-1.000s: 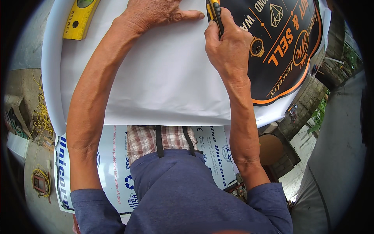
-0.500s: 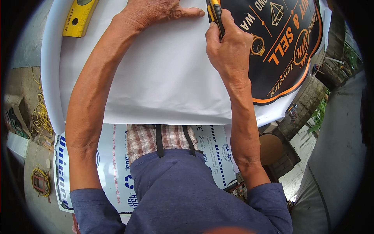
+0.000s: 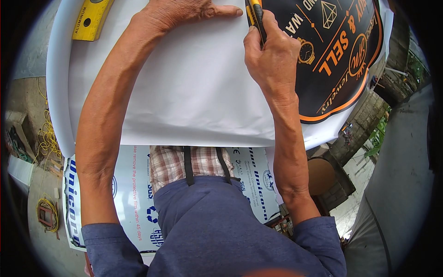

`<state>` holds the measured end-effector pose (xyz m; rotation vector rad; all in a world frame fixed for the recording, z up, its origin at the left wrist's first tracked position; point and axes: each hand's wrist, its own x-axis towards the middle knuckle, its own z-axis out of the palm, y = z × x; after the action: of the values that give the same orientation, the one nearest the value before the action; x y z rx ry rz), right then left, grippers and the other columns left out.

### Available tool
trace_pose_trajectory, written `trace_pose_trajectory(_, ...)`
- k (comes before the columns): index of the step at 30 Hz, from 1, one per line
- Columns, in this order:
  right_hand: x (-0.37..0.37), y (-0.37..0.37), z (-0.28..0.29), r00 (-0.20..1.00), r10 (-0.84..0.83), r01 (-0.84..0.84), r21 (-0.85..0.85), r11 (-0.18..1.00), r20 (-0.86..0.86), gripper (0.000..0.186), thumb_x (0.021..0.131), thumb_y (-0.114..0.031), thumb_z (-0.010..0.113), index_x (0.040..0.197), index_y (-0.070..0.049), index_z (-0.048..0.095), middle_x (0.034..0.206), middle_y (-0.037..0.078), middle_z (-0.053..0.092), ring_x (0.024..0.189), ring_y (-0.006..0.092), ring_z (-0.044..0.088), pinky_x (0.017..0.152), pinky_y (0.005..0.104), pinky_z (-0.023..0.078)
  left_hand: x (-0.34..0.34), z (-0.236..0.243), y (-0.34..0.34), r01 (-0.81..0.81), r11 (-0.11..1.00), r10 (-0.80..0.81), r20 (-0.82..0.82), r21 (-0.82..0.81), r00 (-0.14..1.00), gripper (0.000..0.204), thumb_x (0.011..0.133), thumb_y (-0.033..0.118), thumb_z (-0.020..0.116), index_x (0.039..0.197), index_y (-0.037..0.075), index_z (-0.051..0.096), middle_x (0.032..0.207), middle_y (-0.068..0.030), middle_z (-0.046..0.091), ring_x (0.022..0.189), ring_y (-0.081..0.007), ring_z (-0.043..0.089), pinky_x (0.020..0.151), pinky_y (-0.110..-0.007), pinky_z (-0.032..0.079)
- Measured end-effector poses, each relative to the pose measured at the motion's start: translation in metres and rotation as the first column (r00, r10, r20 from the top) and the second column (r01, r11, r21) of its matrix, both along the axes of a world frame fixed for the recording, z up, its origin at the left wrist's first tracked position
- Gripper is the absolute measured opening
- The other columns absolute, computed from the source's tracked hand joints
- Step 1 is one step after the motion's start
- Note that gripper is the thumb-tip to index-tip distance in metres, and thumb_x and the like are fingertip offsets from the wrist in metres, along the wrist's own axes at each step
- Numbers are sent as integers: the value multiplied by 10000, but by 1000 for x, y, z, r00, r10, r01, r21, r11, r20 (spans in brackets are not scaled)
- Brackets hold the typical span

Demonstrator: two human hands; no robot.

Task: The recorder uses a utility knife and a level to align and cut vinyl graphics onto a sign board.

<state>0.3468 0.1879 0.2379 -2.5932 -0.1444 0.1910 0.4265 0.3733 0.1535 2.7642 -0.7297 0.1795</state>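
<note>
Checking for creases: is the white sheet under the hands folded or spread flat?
Spread flat. The white sheet lies smooth over the board, left hand pressing it down, no folds visible; its top end runs out of view.

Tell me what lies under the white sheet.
The white sheet covers part of a black and orange sign, under the right hand holding the knife. How far the sign extends underneath is hidden.

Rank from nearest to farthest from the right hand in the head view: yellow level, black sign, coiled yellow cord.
From the right hand:
1. Black sign, just right of it.
2. Yellow level, upper left on the white sheet.
3. Coiled yellow cord, lower left on the ground.
</note>
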Motion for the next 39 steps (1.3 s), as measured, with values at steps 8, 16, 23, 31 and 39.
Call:
trace_pose_trajectory(8,-1,-1,1,1000,4,-4,-12,1000,-8,116,898,21,607,974,84,546,702,205,665,568,324,705,496,406,559,0,-3,0,-2,1000,2,29,22,1000,1000,745,860,629,1550,290,464,1681,-123,285,1554,-489,71,1214,-731,4)
trace_pose_trajectory(16,-3,-3,1,1000,15,-15,-18,1000,-3,134,898,17,615,994,82,547,706,206,667,574,319,710,496,394,565,1,-2,0,-2,999,1,38,34,999,998,748,856,631,1555,295,455,1680,-122,287,1555,-488,77,1216,-728,14)
trace_pose_trajectory(23,-5,-7,2,1000,23,-23,-27,999,-17,123,893,20,609,984,81,554,708,203,669,573,317,706,494,403,557,1,-3,-1,-6,999,5,36,41,999,997,746,858,631,1555,301,454,1682,-117,285,1557,-481,75,1222,-720,13)
trace_pose_trajectory(31,-7,-10,-5,998,28,-29,26,999,62,140,887,26,609,1000,97,567,701,215,671,576,330,708,503,400,557,2,-4,-1,-8,999,6,49,47,999,991,739,847,652,1552,315,455,1683,-106,285,1559,-475,71,1227,-714,10)
trace_pose_trajectory(39,-9,-8,-1,1000,27,-26,-14,1000,16,171,885,18,612,1027,104,572,704,222,674,577,337,709,501,402,560,1,-6,1,-9,998,4,73,66,997,996,741,860,635,1557,321,446,1685,-102,281,1560,-473,70,1227,-713,10)
